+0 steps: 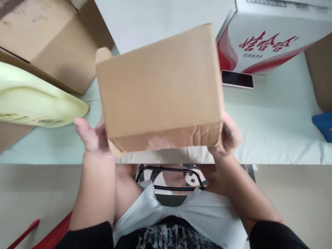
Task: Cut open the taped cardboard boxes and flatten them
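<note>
A brown cardboard box [160, 86] is raised and slightly tilted over the front of the pale green table, between both hands. My left hand [94, 136] presses against the box's left side near the lower corner, thumb spread outward, its other fingers hidden by the box. At the lower right corner, my right hand [227, 136] holds the box, with its fingers curled and partly behind it. Creases and a torn-looking strip mark the box's lower edge.
A pale yellow bottle [38, 98] lies left, before a large cardboard box [59, 45]. A phone [237, 79] rests by a white and red carton [275, 38] at right. A blue object [323, 126] sits at the right edge. The table's front edge [285, 159] faces my lap.
</note>
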A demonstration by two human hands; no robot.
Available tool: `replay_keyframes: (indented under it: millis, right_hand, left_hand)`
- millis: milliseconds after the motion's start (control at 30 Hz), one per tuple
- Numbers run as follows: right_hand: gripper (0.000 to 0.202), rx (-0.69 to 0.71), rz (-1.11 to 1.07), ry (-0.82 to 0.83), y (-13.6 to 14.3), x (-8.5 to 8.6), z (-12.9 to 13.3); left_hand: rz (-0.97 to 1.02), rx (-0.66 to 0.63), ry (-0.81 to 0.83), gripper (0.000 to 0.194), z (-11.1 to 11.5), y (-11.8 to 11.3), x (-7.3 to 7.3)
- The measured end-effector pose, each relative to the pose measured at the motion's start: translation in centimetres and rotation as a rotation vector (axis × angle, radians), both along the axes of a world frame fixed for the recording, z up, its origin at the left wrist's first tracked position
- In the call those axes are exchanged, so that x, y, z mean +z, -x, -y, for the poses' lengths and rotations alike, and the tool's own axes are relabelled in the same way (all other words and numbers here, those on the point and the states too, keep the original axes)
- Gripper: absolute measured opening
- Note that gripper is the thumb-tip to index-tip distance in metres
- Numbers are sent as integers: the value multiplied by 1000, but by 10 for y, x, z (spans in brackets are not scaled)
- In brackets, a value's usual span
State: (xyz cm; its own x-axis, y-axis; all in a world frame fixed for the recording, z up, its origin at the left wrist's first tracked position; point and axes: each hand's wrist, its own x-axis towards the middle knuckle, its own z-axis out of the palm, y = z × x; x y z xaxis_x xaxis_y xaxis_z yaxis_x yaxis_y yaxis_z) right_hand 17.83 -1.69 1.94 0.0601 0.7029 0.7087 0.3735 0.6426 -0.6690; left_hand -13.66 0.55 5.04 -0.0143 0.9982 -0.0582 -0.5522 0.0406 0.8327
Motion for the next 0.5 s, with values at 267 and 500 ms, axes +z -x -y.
replay_keyframes:
  millis: [267, 500]
  right_hand:
    - [50, 502, 116, 108, -12, 33, -3]
    - [30, 110, -157, 241, -31, 32, -9]
  left_hand:
    - [-101, 274, 179, 43, -5, 10, 11]
    - [-129, -126, 468, 40, 7, 18, 7]
